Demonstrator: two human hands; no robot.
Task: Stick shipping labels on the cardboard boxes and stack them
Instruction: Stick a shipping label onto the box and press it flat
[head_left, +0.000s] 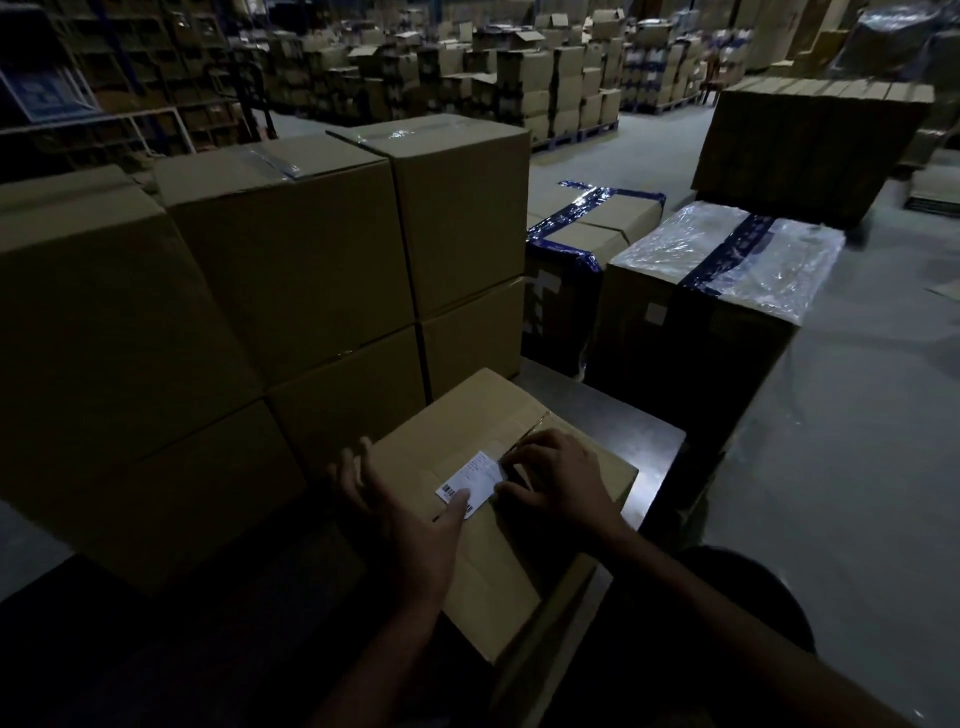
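— Though the light is poor, what can you make out?
— Little below the forearms; all dark there. White shipping label (470, 482) has a barcode, print too small to read.
— The box?
— Plain brown cardboard box (498, 525), flaps closed, beside the stacked boxes (291, 270).
— Hands?
— Left hand (400, 514) spread wide, thumb pressing the label's near edge. Right hand (558, 480) bent-fingered, fingertips on its right edge, grasping nothing.

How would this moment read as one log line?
step: labelling | left hand: thumb on shipping label | right hand: presses label edge | cardboard box: unstacked
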